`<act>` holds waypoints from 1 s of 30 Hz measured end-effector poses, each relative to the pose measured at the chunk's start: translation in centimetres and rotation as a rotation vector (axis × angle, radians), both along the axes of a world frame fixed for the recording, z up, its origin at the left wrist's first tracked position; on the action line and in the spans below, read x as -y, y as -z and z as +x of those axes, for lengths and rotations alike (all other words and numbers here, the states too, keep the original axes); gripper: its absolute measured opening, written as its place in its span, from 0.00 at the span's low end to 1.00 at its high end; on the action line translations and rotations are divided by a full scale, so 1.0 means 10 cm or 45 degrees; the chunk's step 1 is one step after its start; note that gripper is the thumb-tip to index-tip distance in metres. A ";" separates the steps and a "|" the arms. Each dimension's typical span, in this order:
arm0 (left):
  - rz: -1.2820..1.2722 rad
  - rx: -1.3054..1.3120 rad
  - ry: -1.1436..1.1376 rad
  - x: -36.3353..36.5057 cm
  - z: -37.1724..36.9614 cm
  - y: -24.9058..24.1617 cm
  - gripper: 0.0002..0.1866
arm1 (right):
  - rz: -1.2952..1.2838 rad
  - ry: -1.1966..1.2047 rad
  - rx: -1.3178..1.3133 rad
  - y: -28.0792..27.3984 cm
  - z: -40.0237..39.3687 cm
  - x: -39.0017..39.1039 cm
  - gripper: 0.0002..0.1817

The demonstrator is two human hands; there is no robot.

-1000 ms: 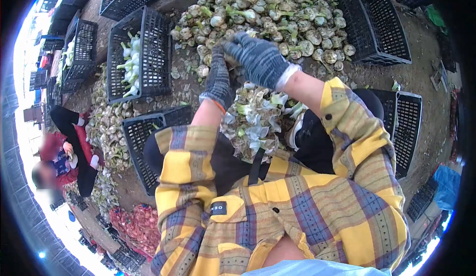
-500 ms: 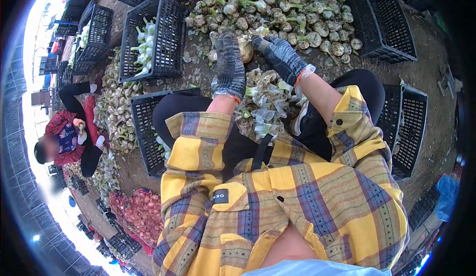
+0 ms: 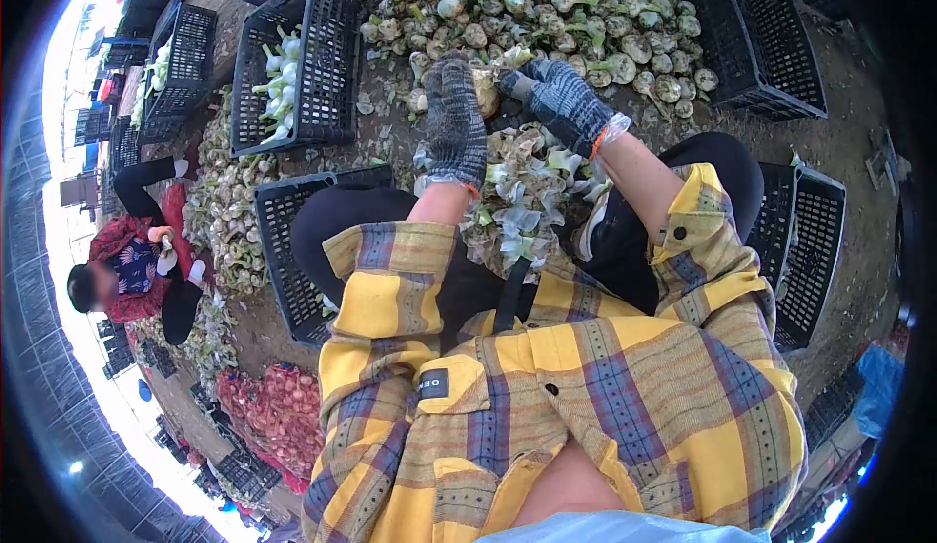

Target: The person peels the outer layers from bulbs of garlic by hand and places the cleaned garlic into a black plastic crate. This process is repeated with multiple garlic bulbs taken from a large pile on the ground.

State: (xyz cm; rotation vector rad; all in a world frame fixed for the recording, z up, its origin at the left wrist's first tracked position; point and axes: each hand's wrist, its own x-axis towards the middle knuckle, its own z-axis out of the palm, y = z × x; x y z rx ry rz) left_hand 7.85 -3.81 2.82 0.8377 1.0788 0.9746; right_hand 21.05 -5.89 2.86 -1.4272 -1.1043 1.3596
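A brown-skinned bulb [image 3: 486, 94] sits between my two gloved hands, in front of the large heap of bulbs [image 3: 576, 21]. My left hand [image 3: 454, 123] wears a grey knit glove and lies along the bulb's left side, its fingers pressed together. On the right, my right hand [image 3: 556, 99], also gloved, has its fingers closed at the bulb's upper right, by its leafy top. Whatever those fingertips pinch is too small to make out. Loose peeled skins and leaves [image 3: 522, 201] lie below the hands, between my legs.
A black crate [image 3: 332, 65] with white-green bulbs stands at the left. Other black crates are at the upper right [image 3: 771, 45], right [image 3: 815, 241] and left knee [image 3: 283, 260]. Red net sacks [image 3: 273, 411] lie lower left. Another person [image 3: 127, 265] sits at the far left.
My right hand has shifted slightly right and turned a little. The bulb between my hands shows slightly higher. The other person's hands have moved slightly.
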 end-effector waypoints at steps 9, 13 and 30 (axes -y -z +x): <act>1.030 -1.246 0.224 0.04 -0.16 0.13 0.22 | 0.056 -0.101 0.174 -0.01 0.04 0.01 0.20; 1.053 -1.296 0.229 0.00 -0.20 0.26 0.21 | 0.214 -0.041 0.433 0.05 0.02 0.03 0.18; 0.401 -0.203 0.185 0.05 0.02 0.13 0.22 | 0.070 0.085 0.605 0.08 0.13 0.00 0.16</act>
